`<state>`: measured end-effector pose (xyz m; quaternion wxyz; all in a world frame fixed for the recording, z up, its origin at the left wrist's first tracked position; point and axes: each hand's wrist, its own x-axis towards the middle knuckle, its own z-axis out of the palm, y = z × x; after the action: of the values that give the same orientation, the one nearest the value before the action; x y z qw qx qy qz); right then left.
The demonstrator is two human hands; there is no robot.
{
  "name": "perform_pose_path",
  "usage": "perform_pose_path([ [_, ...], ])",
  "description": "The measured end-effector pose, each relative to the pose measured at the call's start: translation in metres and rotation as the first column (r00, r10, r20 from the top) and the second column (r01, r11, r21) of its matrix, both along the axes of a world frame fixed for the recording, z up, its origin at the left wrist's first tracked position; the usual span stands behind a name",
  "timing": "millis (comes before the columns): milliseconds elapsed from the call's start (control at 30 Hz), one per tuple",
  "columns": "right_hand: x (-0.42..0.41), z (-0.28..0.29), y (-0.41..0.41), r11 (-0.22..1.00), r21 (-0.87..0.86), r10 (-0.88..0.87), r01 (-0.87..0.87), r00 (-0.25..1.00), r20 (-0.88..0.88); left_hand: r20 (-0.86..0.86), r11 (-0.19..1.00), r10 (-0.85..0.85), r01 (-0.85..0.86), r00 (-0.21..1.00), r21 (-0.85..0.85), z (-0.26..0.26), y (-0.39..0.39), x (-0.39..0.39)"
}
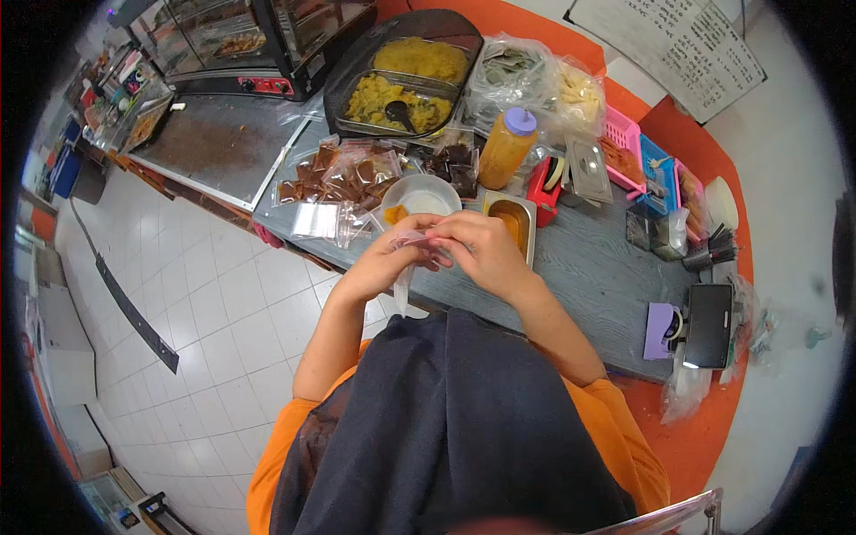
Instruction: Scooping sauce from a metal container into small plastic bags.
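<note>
My left hand (391,257) grips a small clear plastic bag (402,289), which hangs down below the fingers. The fingertips of my right hand (478,251) pinch the bag's upper edge beside it. Just beyond the hands is a round translucent bowl (428,192) with a small yellow-orange packet (395,214) inside. Filled sachets of brown sauce (348,175) lie heaped to the left of the bowl, with flat empty-looking zip bags (317,221) nearer the edge. At the right, partly behind my right hand, a metal pan (513,217) holds orange-brown sauce.
A squeeze bottle (506,150) with a purple lid and a red tape dispenser (546,190) stand behind the pan. Farther back are a black tray (332,100) of yellow food and a glass display warmer (227,87). A phone (707,326) and a purple tape holder (659,331) are at the right.
</note>
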<state>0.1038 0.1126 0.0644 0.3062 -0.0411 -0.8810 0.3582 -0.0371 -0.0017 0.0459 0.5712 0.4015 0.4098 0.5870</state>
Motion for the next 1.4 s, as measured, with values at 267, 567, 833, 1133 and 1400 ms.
perform_pose_path([
  [267, 0.03, 0.013, 0.007, 0.909, -0.187, -0.381, 0.372, 0.925, -0.014, -0.261, 0.263, 0.962, -0.552, 0.084, 0.791, -0.003, 0.025, 0.02],
  [567, 0.053, -0.014, 0.005, 0.882, -0.416, -0.225, 0.223, 0.973, 0.044, -0.666, 0.815, 0.576, -0.266, 0.474, 0.516, 0.008, 0.034, 0.06],
  [833, 0.07, -0.005, -0.005, 0.858, -0.442, -0.186, 0.261, 0.961, 0.206, -0.756, 0.853, 0.502, -0.099, 0.419, 0.512, 0.006, 0.036, 0.059],
  [1133, 0.064, 0.007, -0.003, 0.938, 0.034, -0.344, 0.345, 0.911, 0.23, -0.703, 0.729, 0.681, -0.096, 0.205, 0.678, 0.006, 0.034, 0.069],
  [1400, 0.076, 0.021, 0.008, 0.903, -0.135, -0.368, 0.407, 0.897, 0.243, -0.839, 0.841, 0.524, -0.244, 0.147, 0.483, 0.023, 0.017, 0.039],
])
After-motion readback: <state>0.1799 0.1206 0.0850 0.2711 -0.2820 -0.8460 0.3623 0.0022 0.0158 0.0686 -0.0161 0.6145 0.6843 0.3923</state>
